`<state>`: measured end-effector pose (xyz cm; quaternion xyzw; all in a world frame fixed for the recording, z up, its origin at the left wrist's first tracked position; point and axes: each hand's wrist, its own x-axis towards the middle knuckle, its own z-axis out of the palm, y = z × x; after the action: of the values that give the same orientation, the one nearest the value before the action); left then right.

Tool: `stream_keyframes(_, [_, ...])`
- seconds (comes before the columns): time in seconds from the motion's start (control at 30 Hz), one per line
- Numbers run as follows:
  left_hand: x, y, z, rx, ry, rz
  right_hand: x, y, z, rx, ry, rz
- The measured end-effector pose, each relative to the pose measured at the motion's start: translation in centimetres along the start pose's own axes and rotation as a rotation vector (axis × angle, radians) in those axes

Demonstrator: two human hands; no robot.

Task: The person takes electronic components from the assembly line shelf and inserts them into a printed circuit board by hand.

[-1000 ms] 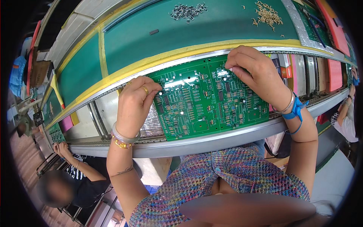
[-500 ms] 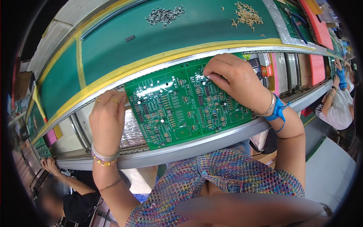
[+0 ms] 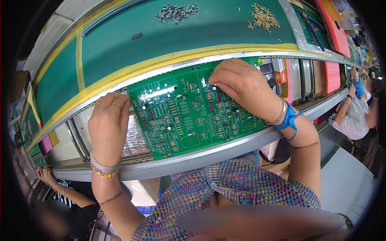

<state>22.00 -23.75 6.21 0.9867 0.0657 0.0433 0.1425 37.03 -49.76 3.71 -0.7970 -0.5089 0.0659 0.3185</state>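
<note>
A green circuit board (image 3: 191,138) filled with small parts lies across the metal rails in front of me. My right hand (image 3: 241,82) is over its upper right part, thumb and fingertips pinched together close to the board surface. What they pinch, if anything, is hidden. My left hand (image 3: 107,124) is beside the board's upper left corner, its fingers bent and drawn together at the tips. Whether it grips anything cannot be made out. A blue wrist band (image 3: 292,119) circles my right wrist.
Beyond the rail (image 3: 225,56), a green work surface (image 3: 193,34) bears a pile of dark metal pieces (image 3: 177,13), a pile of brass-coloured clips (image 3: 264,19) and a black chip (image 3: 137,36). Pliers (image 3: 313,28) lie at far right. Co-workers are at both sides.
The view has shifted a little. My right fingertips have moved slightly left over the board, and my left hand is a bit farther left. Both keep their closed shape.
</note>
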Motion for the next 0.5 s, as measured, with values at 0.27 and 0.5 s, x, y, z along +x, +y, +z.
stream_keyframes(0.27, [0.0,-0.1,-0.1,0.004,-0.002,0.0,0.5,0.2,-0.1,0.015,-0.039,-0.034])
stream_keyframes(0.5, [1.3,0.2,-1.0,0.047,0.118,-0.018,1.0,1.0,-0.7,0.072,0.008,-0.045])
